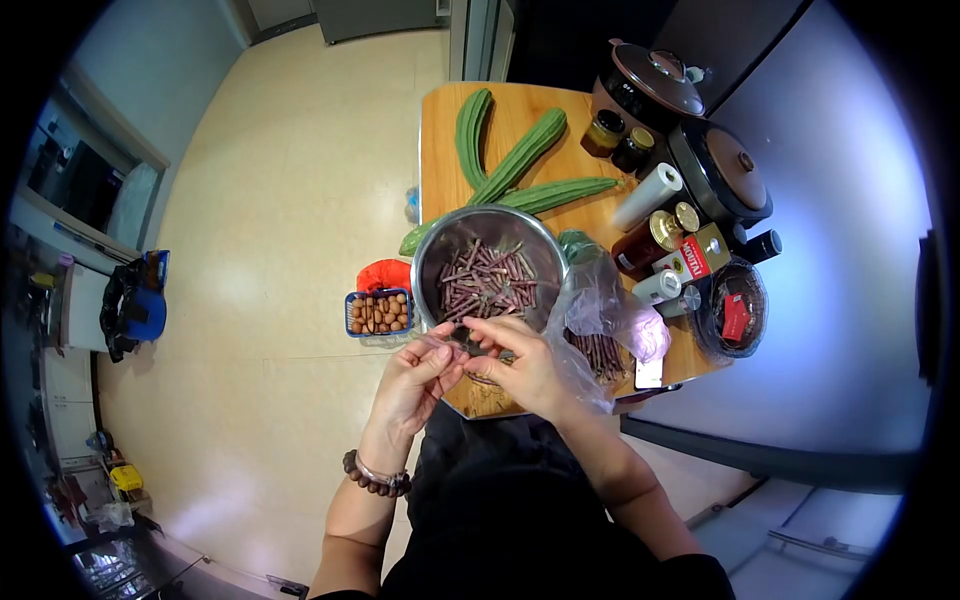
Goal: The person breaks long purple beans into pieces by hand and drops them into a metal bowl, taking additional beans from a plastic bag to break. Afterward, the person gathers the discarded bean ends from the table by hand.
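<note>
A steel bowl (428, 262) stands at the table's left side, holding many short pieces of purple stalk (490, 280). At the bowl's near rim my left hand (412, 378) is closed in a pinch, with a bead bracelet at the wrist. Close beside it, my right hand (520, 372) pinches too. A small dark, thin thing between the fingertips is too unclear to name. To the right of my right hand lies a bundle of long purple stalks (598, 357), partly in a clear plastic bag (592, 295). Some scraps lie under my hands.
Several long ridged gourds (520, 155) lie behind the bowl. Jars (603, 133), a cling-film roll (650, 195), cookers (655, 85) and a bag-lined basket (738, 310) crowd the right side. A blue basket of eggs (379, 313) is left of the table.
</note>
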The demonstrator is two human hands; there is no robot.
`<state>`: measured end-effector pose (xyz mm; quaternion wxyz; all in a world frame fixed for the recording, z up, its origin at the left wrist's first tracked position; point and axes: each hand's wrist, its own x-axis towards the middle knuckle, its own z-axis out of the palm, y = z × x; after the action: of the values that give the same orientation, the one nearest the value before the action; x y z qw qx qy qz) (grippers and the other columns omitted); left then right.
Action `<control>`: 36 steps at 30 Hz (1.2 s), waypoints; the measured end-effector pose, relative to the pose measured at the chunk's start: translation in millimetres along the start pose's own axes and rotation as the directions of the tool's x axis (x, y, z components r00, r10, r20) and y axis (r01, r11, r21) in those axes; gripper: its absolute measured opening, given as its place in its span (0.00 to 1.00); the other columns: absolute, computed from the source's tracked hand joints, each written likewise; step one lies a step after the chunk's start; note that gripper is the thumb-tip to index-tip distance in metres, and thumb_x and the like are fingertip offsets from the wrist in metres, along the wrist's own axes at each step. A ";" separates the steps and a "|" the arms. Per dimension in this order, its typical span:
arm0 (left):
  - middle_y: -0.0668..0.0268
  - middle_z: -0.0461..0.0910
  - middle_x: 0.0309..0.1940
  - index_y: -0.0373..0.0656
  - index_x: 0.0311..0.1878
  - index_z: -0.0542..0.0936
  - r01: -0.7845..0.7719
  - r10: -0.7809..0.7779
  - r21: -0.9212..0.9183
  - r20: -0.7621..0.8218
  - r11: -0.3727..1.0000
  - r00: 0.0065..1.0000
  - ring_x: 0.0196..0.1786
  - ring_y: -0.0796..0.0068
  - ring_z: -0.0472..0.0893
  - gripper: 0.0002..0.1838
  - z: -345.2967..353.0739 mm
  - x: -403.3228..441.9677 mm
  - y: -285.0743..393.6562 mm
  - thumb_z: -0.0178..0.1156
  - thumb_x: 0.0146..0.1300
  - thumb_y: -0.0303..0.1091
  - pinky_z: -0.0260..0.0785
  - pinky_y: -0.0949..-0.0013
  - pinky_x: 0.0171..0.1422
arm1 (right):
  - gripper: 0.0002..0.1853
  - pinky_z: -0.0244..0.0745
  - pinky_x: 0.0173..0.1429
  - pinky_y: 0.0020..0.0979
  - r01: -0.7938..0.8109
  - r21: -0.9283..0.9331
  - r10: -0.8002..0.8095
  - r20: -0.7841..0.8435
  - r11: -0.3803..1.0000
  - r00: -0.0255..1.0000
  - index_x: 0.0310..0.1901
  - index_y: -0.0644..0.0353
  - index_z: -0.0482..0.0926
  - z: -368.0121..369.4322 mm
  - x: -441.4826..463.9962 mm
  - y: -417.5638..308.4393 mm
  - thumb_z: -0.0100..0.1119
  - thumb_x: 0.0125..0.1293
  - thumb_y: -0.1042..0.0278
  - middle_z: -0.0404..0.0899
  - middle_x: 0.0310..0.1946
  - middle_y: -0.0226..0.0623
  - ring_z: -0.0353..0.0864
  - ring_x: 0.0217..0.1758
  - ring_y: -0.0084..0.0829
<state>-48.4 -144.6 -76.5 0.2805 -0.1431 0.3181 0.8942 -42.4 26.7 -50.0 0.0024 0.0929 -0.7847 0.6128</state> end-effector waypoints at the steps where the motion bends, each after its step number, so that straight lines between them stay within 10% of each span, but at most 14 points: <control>1: 0.63 0.78 0.38 0.35 0.57 0.68 0.001 -0.001 0.000 -0.001 1.000 1.000 0.41 0.75 0.80 0.20 1.9 -1.0 0.2 0.56 0.63 0.27 0.76 0.75 0.46 | 0.20 0.71 0.40 0.25 -0.001 0.000 0.001 0.000 1.000 1.000 0.48 0.63 0.77 1.0 -2.1 6.2 0.65 0.50 0.79 0.76 0.34 0.38 0.75 0.38 0.28; 8: 0.63 0.79 0.37 0.32 0.53 0.70 0.065 -0.108 0.300 0.130 0.952 0.986 0.38 0.76 0.80 0.19 7.3 -10.3 -1.8 0.59 0.58 0.23 0.74 0.74 0.45 | 0.03 0.68 0.39 0.37 0.413 -0.363 -0.453 -0.028 0.835 0.891 0.27 0.66 0.73 2.6 -2.9 -1.8 0.55 0.50 0.82 0.71 0.28 0.43 0.71 0.34 0.43; 15: 0.64 0.78 0.37 0.32 0.45 0.74 0.013 -0.205 0.585 0.262 0.811 0.943 0.38 0.80 0.77 0.13 28.7 -31.1 9.9 0.60 0.56 0.19 0.69 0.75 0.47 | 0.02 0.68 0.39 0.36 0.015 -0.448 -0.258 -0.486 0.894 0.835 0.27 0.64 0.73 -34.7 20.3 13.6 0.56 0.53 0.80 0.72 0.28 0.41 0.72 0.34 0.42; 17: 0.67 0.78 0.31 0.34 0.59 0.68 -0.093 -0.091 0.608 0.265 0.789 0.960 0.38 0.78 0.78 0.28 27.9 -32.6 8.7 0.61 0.53 0.18 0.70 0.74 0.48 | 0.02 0.69 0.39 0.37 0.000 -0.474 -0.211 -0.391 0.880 0.896 0.26 0.64 0.75 -41.5 5.3 12.8 0.57 0.53 0.78 0.73 0.26 0.41 0.73 0.34 0.43; 19: 0.68 0.77 0.30 0.34 0.61 0.66 -0.148 -0.024 0.630 0.256 0.763 0.966 0.38 0.78 0.78 0.30 21.4 -30.5 7.7 0.62 0.53 0.18 0.70 0.74 0.48 | 0.03 0.70 0.41 0.38 0.086 -0.504 -0.065 0.060 0.859 0.996 0.26 0.64 0.75 -36.8 -20.8 8.5 0.57 0.53 0.75 0.74 0.25 0.42 0.74 0.34 0.44; 22: 0.70 0.75 0.27 0.33 0.63 0.63 -0.216 0.096 0.663 0.213 0.717 0.972 0.38 0.78 0.77 0.33 16.5 -25.3 3.0 0.62 0.53 0.18 0.70 0.74 0.49 | 0.03 0.71 0.41 0.40 -0.016 -0.592 0.140 0.164 0.806 0.977 0.27 0.64 0.77 -21.6 -51.4 42.6 0.57 0.54 0.73 0.75 0.27 0.44 0.76 0.36 0.45; 29: 0.69 0.77 0.29 0.38 0.65 0.62 -0.241 0.204 0.811 0.154 0.533 0.967 0.38 0.79 0.79 0.37 13.1 -18.0 -16.6 0.64 0.50 0.16 0.72 0.74 0.48 | 0.12 0.74 0.41 0.34 -0.076 -0.570 0.158 0.095 0.818 0.983 0.39 0.65 0.80 -22.2 -45.9 30.5 0.61 0.52 0.74 0.78 0.30 0.46 0.78 0.35 0.43; 33: 0.67 0.80 0.31 0.40 0.65 0.63 -0.282 0.262 0.889 0.194 0.361 0.945 0.37 0.79 0.80 0.39 26.4 -16.7 -24.5 0.66 0.48 0.17 0.74 0.74 0.47 | 0.09 0.70 0.40 0.35 -0.117 -0.144 0.113 -0.029 0.983 0.993 0.36 0.66 0.79 -9.0 -33.0 1.8 0.59 0.55 0.71 0.76 0.31 0.42 0.75 0.36 0.41; 36: 0.66 0.81 0.33 0.38 0.61 0.68 -0.309 0.293 0.848 0.193 0.429 0.936 0.37 0.78 0.80 0.34 27.0 -14.5 -21.3 0.66 0.48 0.17 0.74 0.75 0.46 | 0.09 0.69 0.41 0.33 0.142 -0.327 -0.141 0.026 0.934 0.990 0.36 0.65 0.78 -5.8 -28.4 -2.4 0.60 0.54 0.72 0.71 0.27 0.38 0.71 0.36 0.37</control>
<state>-26.2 -119.3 -60.2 0.1524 0.0841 0.7424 0.6469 -14.8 35.8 -49.6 0.0611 0.1480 -0.8670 0.4719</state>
